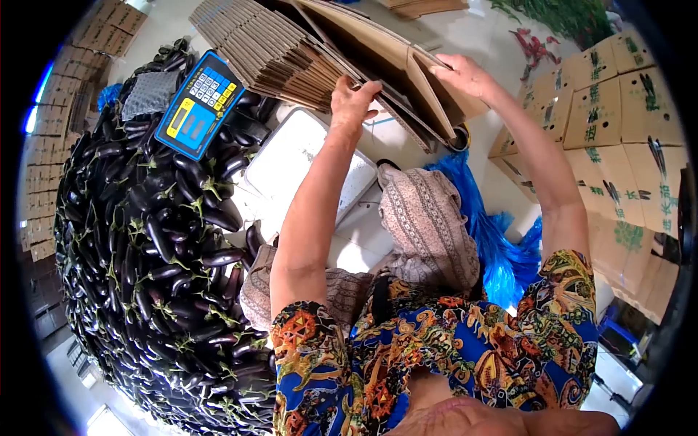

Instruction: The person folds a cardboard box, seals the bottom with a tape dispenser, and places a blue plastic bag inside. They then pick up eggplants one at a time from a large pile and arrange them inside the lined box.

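The right hand (465,75) grips a partly unfolded cardboard box (383,45), while the left hand (353,104), its hold unclear, meets the near edge beside flat cartons (265,52).

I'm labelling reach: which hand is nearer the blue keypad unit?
Left. The left hand is right of the keypad unit; the right hand is farther right, at the opened box.

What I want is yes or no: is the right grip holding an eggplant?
No, the right grip is on a cardboard flap, away from the eggplants.
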Tool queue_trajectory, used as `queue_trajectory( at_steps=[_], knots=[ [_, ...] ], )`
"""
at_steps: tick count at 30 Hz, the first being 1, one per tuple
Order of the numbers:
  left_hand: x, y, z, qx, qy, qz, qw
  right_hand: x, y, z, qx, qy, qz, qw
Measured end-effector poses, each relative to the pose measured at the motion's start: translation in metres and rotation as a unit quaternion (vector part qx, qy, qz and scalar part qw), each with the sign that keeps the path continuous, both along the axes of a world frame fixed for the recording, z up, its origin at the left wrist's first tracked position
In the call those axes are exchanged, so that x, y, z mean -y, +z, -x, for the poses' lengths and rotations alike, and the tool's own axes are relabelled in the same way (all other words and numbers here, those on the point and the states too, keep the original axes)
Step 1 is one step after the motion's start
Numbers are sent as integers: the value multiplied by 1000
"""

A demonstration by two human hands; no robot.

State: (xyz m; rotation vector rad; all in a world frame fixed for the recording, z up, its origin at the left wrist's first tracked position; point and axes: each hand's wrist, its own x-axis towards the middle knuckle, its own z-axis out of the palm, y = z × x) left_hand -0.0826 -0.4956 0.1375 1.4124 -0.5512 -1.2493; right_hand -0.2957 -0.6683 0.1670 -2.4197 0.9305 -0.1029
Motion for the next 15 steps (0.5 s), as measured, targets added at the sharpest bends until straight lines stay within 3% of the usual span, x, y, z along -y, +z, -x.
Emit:
queue_trajectory(
  at_steps=[1, 2, 4, 6, 8, 10, 12, 15],
  knots=[
    [6, -8, 3, 60, 40, -13, 997, -12, 16, -8, -99, -34, 35, 994],
    [13, -16, 13, 120, 77, -26, 990, -24, 18, -13, -99, -60, 58, 992],
    [22, -12, 37, 110, 145, 21, 983, -39, 19, -19, -100, -114, 106, 983],
    [32, -4, 55, 150, 142, 103, 973, -44, 14, -29, -63, -152, 106, 981],
    [50, -14, 70, 306, 214, -22, 928, -54, 16, -44, -118, -110, 81, 984],
    [44, -2, 58, 227, 143, 12, 963, -56, 22, -46, -118, -120, 13, 986],
    [49, -20, 48, 137, 140, 74, 978, -47, 20, -46, -134, -111, -35, 984],
    [49, -34, 43, 160, 168, 53, 971, -39, 8, -48, -137, -81, -28, 987]
  ],
)
